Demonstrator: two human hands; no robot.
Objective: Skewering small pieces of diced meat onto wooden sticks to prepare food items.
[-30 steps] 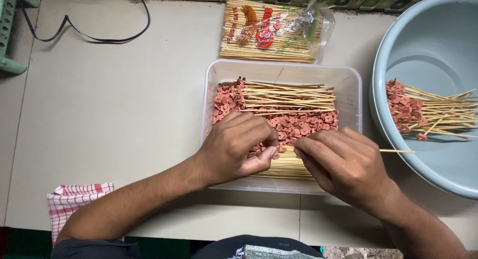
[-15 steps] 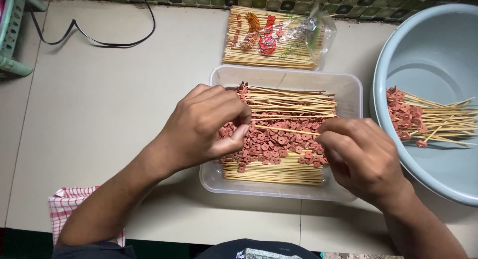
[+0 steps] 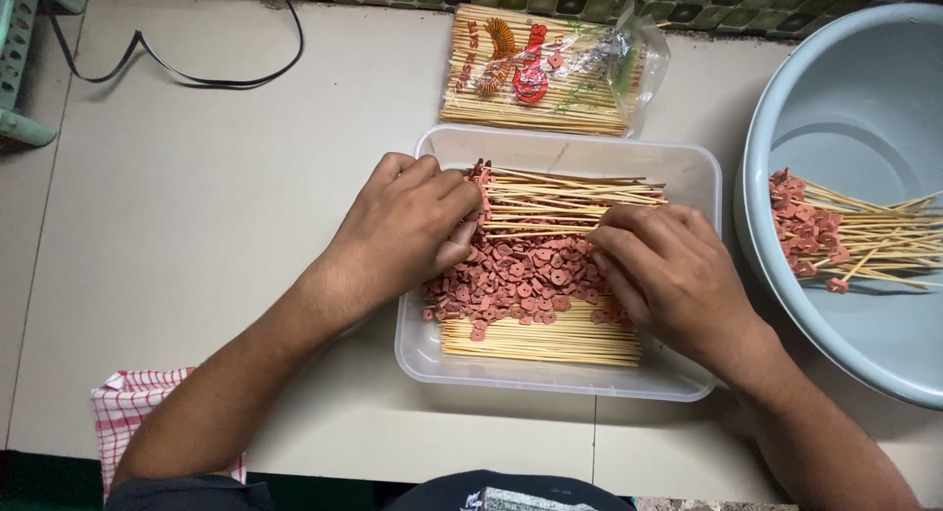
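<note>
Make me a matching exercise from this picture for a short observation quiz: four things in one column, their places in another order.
1. left hand
2. checked cloth
3. grey basin
4. packet of skewers

a. front left edge of the table
b. far side, behind the clear tub
c. right, holding filled skewers
d. over the red slices in the tub

Pairs: 1-d, 2-a, 3-c, 4-b

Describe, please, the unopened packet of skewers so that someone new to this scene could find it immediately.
Start at the clear rectangular plastic tub in the middle of the pale table, where both hands work. Just beyond its far rim lies the flat transparent packet of bare bamboo skewers. Unlike the loose sticks in the tub or the pale blue round basin, it is wrapped, with a red and orange print.
</note>
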